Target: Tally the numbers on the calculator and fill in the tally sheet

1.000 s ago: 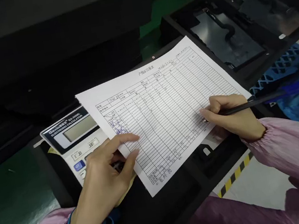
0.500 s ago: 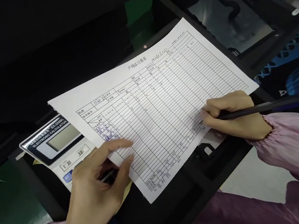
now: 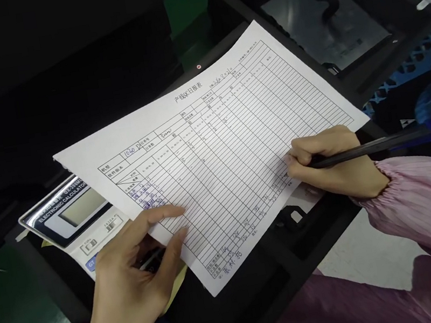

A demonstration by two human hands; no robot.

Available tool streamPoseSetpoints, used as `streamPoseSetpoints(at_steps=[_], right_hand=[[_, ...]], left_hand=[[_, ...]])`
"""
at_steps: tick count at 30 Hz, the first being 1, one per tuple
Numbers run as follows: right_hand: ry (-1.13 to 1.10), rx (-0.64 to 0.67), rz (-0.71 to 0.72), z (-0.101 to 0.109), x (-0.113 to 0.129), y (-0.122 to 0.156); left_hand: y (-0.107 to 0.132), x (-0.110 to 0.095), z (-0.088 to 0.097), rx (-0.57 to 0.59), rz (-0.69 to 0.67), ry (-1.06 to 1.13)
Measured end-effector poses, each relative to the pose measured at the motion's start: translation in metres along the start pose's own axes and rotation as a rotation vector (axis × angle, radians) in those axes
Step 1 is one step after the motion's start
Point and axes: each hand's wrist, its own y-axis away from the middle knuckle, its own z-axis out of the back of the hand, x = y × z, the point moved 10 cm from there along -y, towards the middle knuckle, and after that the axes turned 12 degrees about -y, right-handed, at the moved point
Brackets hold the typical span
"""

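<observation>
A white printed form (image 3: pixel 219 183) with a ruled grid and handwritten entries lies tilted in front of me. My left hand (image 3: pixel 138 266) holds its lower left edge, with thumb and index finger on top and the other fingers partly hidden beneath. A dark pen with a blue end (image 3: pixel 364 149) is gripped in my right hand (image 3: pixel 328 165), which rests on the sheet's lower right part. The pen's tip is close to the bottom rows of the grid. Under the form's left side sits an electronic calculator (image 3: pixel 60 213), partly covered by the paper and my left hand.
Flat panels with a dark ribbon cable (image 3: pixel 322 8) lie in a black tray (image 3: pixel 229 3) at the upper right. Blue lattice-edged material (image 3: pixel 420 60) is at the right. A yellow piece (image 3: pixel 175 285) shows beneath my left hand.
The view has shifted slightly, so the form and calculator appear a little further left. My right hand and the pen have moved slightly over the lower right of the form; both grips stay the same.
</observation>
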Motion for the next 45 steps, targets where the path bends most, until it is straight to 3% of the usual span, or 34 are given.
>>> streamPoseSetpoints(at_steps=[9,16,24,36,45], right_hand=[[-0.012,-0.029,0.005,0.003,0.003,-0.003],[-0.113,-0.066,-0.088,0.007,-0.007,-0.002],[0.006,-0.027,0.008,0.002,0.004,-0.005],[0.009,-0.035,-0.051,0.003,-0.001,-0.005],[-0.006,0.004,0.002,0.0,0.003,-0.003]], left_hand=[[0.0,0.001,-0.001,0.014,0.013,-0.01],[0.001,0.004,0.0,-0.003,0.028,-0.02],[0.001,0.005,0.0,-0.002,0.044,-0.029],[-0.001,0.0,0.001,0.01,0.038,-0.024],[-0.001,0.0,0.001,0.009,0.004,-0.021]])
